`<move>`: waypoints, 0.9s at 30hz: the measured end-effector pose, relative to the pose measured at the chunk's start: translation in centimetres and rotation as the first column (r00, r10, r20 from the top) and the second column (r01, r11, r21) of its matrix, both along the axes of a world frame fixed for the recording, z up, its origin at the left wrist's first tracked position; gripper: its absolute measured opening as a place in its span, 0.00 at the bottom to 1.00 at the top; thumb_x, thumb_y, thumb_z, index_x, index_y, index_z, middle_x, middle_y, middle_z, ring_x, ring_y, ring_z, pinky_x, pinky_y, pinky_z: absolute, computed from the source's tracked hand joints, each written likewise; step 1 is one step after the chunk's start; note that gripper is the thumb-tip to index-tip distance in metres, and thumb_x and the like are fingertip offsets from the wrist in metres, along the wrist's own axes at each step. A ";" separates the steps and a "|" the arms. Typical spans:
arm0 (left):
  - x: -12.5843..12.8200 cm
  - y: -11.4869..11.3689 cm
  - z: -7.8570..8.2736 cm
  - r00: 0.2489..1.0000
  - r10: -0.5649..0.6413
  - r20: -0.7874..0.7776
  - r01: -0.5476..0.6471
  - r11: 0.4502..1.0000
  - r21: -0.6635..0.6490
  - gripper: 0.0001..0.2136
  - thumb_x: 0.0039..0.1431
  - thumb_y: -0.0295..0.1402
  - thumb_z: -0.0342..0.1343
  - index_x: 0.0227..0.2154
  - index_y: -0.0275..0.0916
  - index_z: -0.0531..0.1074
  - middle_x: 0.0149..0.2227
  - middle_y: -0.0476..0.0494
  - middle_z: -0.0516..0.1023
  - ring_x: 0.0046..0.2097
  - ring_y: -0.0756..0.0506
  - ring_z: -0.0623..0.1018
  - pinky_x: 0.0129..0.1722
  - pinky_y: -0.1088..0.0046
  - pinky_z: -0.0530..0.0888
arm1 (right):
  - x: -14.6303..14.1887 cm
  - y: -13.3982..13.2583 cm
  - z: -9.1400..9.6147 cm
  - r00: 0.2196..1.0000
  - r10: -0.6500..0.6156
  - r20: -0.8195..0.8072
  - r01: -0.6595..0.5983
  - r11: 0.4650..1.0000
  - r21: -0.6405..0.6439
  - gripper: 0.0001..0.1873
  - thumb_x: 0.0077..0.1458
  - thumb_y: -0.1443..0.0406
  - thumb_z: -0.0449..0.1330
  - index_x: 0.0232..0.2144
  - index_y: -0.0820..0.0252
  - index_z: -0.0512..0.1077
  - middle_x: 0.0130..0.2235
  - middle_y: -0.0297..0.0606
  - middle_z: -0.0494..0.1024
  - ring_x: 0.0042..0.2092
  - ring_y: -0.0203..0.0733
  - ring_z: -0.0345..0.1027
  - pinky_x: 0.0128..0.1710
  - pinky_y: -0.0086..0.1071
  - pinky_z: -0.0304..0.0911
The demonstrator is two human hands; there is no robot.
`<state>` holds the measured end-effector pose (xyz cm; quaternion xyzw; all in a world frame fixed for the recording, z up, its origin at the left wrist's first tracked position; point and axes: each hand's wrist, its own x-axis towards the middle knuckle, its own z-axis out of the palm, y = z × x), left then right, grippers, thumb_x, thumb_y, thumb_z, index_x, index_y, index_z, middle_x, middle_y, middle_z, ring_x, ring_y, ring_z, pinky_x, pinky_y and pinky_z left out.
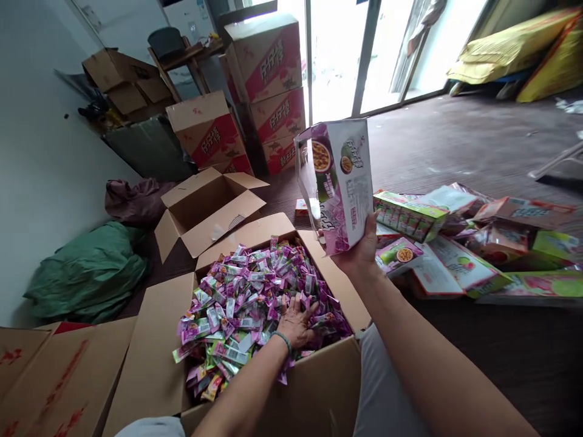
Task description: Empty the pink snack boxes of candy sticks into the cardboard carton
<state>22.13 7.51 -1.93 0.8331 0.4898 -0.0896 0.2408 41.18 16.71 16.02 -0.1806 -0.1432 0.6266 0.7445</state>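
Note:
In my right hand (362, 252) is an upright purple and white candy packaging box (353, 182) with passion fruit pictures and a clear window. My fingers are wrapped round its lower end, above the right edge of a large open carton (314, 388). Inside that carton lies a heaped pile of small purple and green candy packets (241, 303). My left hand (296, 321), with a green bracelet at the wrist, rests palm down on the right part of the pile. Its fingers are spread among the packets, and their tips are partly hidden.
Several flattened and used packaging boxes (455, 267) lie heaped on the floor to the right. Beyond the carton stands another open carton (200, 212). Closed cartons (277, 109) are stacked by the glass doors. A green sack (86, 273) sits at left; yellow sacks (501, 51) rest on a trolley.

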 end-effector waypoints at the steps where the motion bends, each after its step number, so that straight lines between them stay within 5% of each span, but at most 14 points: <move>1: -0.2 0.4 0.9 1.000 -0.012 0.008 0.012 0.999 -0.037 0.42 0.50 0.60 0.56 0.67 0.57 0.52 0.67 0.34 0.56 0.68 0.26 0.52 0.64 0.35 0.39 | -0.1 0.2 0.0 1.000 -0.030 -0.008 0.030 1.000 0.009 0.31 0.56 0.40 0.54 0.53 0.49 0.71 0.47 0.36 0.80 0.52 0.48 0.72 0.50 0.47 0.71; 3: -0.8 1.2 3.5 0.999 -0.028 0.041 0.033 0.992 -0.125 0.45 0.42 0.63 0.61 0.65 0.57 0.59 0.66 0.35 0.57 0.68 0.23 0.50 0.63 0.31 0.39 | -0.2 0.6 0.1 0.995 -0.094 -0.017 0.095 0.995 0.033 0.29 0.57 0.42 0.54 0.54 0.50 0.71 0.49 0.37 0.79 0.54 0.48 0.71 0.50 0.47 0.71; 5: -1.3 2.9 6.8 0.996 -0.020 0.090 0.034 0.988 -0.153 0.33 0.44 0.59 0.62 0.54 0.55 0.74 0.62 0.37 0.63 0.66 0.24 0.54 0.62 0.31 0.42 | -0.3 0.9 0.2 0.995 -0.101 -0.008 0.101 0.993 0.053 0.30 0.57 0.43 0.55 0.55 0.49 0.70 0.50 0.36 0.79 0.55 0.48 0.71 0.52 0.47 0.71; 7: -1.7 5.7 9.7 0.985 0.038 0.168 -0.036 0.999 -0.018 0.16 0.54 0.51 0.57 0.37 0.48 0.81 0.54 0.39 0.71 0.62 0.30 0.62 0.63 0.35 0.47 | -0.2 1.0 0.2 0.994 -0.105 -0.006 0.105 0.993 0.055 0.30 0.58 0.43 0.56 0.56 0.49 0.69 0.50 0.36 0.79 0.55 0.48 0.70 0.53 0.47 0.70; 9: -2.1 9.8 11.4 0.954 0.206 0.216 -0.249 0.950 0.191 0.17 0.61 0.47 0.50 0.38 0.43 0.79 0.53 0.37 0.72 0.58 0.34 0.66 0.64 0.40 0.51 | -0.1 1.0 0.1 0.993 -0.114 -0.018 0.115 0.993 0.036 0.30 0.59 0.44 0.55 0.57 0.50 0.69 0.51 0.36 0.79 0.55 0.47 0.71 0.54 0.47 0.70; 11: -2.6 13.9 11.1 0.904 0.396 0.159 -0.426 0.862 0.275 0.27 0.62 0.53 0.45 0.53 0.40 0.72 0.60 0.32 0.67 0.63 0.32 0.63 0.65 0.40 0.48 | 0.0 1.0 0.0 0.992 -0.125 -0.032 0.125 0.992 0.003 0.29 0.60 0.44 0.55 0.56 0.51 0.69 0.50 0.36 0.79 0.55 0.46 0.71 0.55 0.47 0.70; 14: -2.6 17.1 7.6 0.860 0.506 -0.069 -0.495 0.859 0.132 0.42 0.58 0.63 0.39 0.69 0.43 0.49 0.71 0.31 0.49 0.70 0.27 0.49 0.63 0.34 0.41 | 0.1 1.1 -0.1 0.989 -0.141 -0.042 0.139 0.990 -0.038 0.29 0.60 0.44 0.54 0.56 0.53 0.70 0.49 0.37 0.80 0.55 0.47 0.71 0.56 0.46 0.69; 18: -1.2 14.4 1.2 0.926 0.340 -0.162 -0.327 0.940 0.101 0.40 0.59 0.59 0.41 0.70 0.47 0.44 0.73 0.33 0.39 0.71 0.27 0.41 0.63 0.35 0.32 | -0.2 1.4 -0.1 0.992 -0.121 -0.028 0.120 0.993 -0.016 0.30 0.60 0.44 0.55 0.56 0.53 0.70 0.50 0.37 0.79 0.56 0.48 0.70 0.56 0.48 0.69; 20: -0.5 12.9 -0.1 0.940 0.305 -0.151 -0.293 0.951 0.100 0.39 0.60 0.57 0.43 0.70 0.45 0.45 0.73 0.31 0.35 0.71 0.27 0.38 0.63 0.36 0.32 | -0.4 1.6 0.0 0.993 -0.114 -0.021 0.114 0.993 -0.007 0.30 0.59 0.44 0.55 0.56 0.53 0.70 0.50 0.38 0.79 0.56 0.48 0.70 0.56 0.49 0.69; 24: -1.3 14.3 2.6 0.946 0.316 -0.071 -0.315 0.949 0.016 0.38 0.59 0.60 0.43 0.69 0.51 0.50 0.72 0.32 0.45 0.70 0.28 0.49 0.64 0.37 0.45 | -0.8 1.7 -0.1 0.996 -0.091 -0.016 0.090 0.996 -0.023 0.30 0.58 0.44 0.57 0.56 0.53 0.70 0.52 0.38 0.78 0.54 0.48 0.72 0.54 0.50 0.70; 27: -5.2 16.7 5.9 0.935 0.354 0.027 -0.346 0.892 0.290 0.34 0.63 0.59 0.36 0.68 0.52 0.51 0.72 0.39 0.48 0.71 0.36 0.49 0.67 0.43 0.43 | -0.9 1.6 -0.1 0.996 -0.091 -0.012 0.091 0.995 -0.040 0.29 0.58 0.45 0.57 0.55 0.53 0.71 0.52 0.38 0.79 0.52 0.48 0.73 0.54 0.49 0.71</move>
